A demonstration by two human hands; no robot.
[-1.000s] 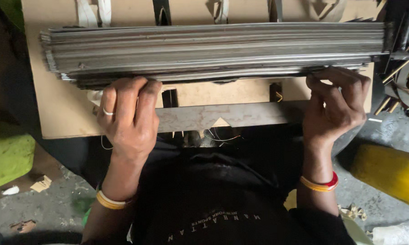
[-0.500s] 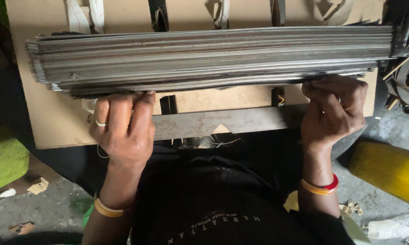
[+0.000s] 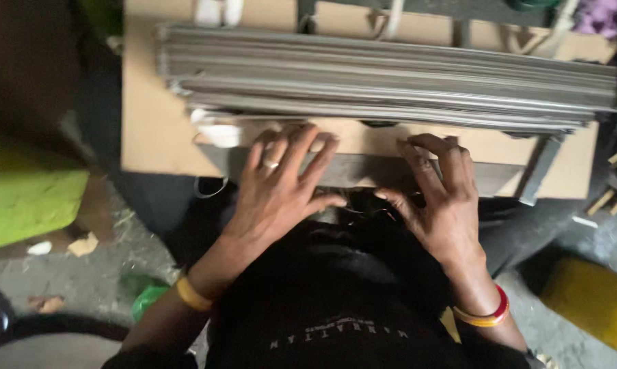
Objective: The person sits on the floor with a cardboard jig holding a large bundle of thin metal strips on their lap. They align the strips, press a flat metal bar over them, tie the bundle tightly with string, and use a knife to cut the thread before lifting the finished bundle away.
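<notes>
Closest to where I stand is the person's dark shirt, and out of it come two bare forearms, a yellow band [image 3: 193, 295] on the left wrist and a red-and-yellow one [image 3: 485, 314] on the right. The left hand [image 3: 277, 191] lies flat with its fingers spread wide, a ring on one of them, fingertips reaching up to the lower edge of the stack. The right hand [image 3: 439, 198] is open too, fingers slightly bent, resting on the grey bar [image 3: 363, 171] that runs along the near edge of the bench. Neither of the hands grips anything; both simply press down, palms low, and they sit near each other with a small gap between the thumbs. Just beyond the fingertips lies the stack of thin grey sheets [image 3: 390, 85], long and layered, stretching across the brown board [image 3: 151, 130] that tops the bench, its right end tilted a little lower than its left. Off to the left on the floor is a bright green block [image 3: 28, 205]; at the lower right, a yellow object [image 3: 588, 307], blurred
</notes>
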